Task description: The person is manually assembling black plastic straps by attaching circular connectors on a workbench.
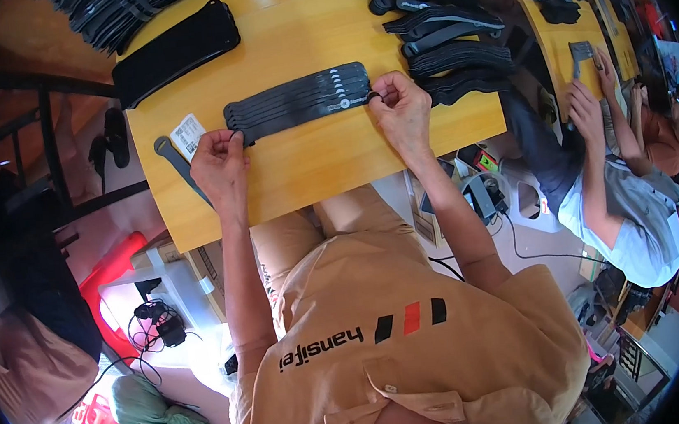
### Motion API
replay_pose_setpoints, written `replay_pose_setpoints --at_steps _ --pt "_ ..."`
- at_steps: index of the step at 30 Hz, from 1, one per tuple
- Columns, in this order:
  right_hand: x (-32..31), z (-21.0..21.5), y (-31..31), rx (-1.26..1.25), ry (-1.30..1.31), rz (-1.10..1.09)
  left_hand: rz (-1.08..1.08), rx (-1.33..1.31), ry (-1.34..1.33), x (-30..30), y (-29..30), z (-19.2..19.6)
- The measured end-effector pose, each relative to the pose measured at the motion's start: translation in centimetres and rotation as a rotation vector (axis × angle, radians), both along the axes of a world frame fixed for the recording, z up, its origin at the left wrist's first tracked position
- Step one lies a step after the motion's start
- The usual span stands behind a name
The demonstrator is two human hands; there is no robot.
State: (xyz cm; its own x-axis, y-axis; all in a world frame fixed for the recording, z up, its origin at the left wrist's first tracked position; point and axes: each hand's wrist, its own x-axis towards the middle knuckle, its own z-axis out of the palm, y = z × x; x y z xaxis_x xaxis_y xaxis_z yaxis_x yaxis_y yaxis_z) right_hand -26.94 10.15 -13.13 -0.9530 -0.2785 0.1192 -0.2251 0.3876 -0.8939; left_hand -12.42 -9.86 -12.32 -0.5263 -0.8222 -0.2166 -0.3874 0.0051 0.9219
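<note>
A fanned row of several flat black strips (299, 100) lies across the middle of the yellow wooden table (309, 161). My left hand (220, 160) pinches the left end of the row with closed fingers. At the right end, my right hand (401, 106) grips the strips, and a small black ring sits by its fingertips. A single dark strip (177, 167) and a small white label card (187, 134) lie just left of my left hand.
A black padded piece (174, 51) and a heap of black strips (124, 9) lie at the far left of the table. Stacks of black shaped parts (440, 27) stand at the far right. Another person (618, 183) works at the neighbouring table on the right.
</note>
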Motion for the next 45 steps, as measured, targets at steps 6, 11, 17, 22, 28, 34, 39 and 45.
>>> replay_pose_setpoints --at_steps 6,11,17,22,28,34,39,45 --pt "0.1 0.2 0.1 0.048 0.075 0.013 -0.002 -0.091 -0.061 -0.2 0.2 0.3" --pt "-0.1 -0.1 0.0 0.053 0.096 0.029 0.007 -0.262 -0.141 -0.2 0.3 0.1" --pt "-0.3 -0.3 -0.1 0.066 0.143 0.037 0.011 -0.223 -0.109 -0.1 -0.1 -0.1" --pt "-0.2 0.2 0.1 0.158 0.257 0.051 -0.011 -0.158 -0.084 0.2 -0.3 0.3" --pt "0.7 2.2 1.8 0.119 0.293 0.049 -0.055 -0.534 0.01 1.0 1.2 2.0" --pt "2.3 2.6 1.5 0.24 0.418 0.216 -0.49 -0.975 -0.074 -1.5 6.7 1.2" --pt "2.0 0.6 1.2 0.497 0.567 0.458 -0.678 -1.068 -0.146 -3.5 7.9 0.0" --pt "1.6 0.0 1.1 0.667 0.567 0.455 -0.72 -1.089 -0.206 -3.3 6.8 -1.2"
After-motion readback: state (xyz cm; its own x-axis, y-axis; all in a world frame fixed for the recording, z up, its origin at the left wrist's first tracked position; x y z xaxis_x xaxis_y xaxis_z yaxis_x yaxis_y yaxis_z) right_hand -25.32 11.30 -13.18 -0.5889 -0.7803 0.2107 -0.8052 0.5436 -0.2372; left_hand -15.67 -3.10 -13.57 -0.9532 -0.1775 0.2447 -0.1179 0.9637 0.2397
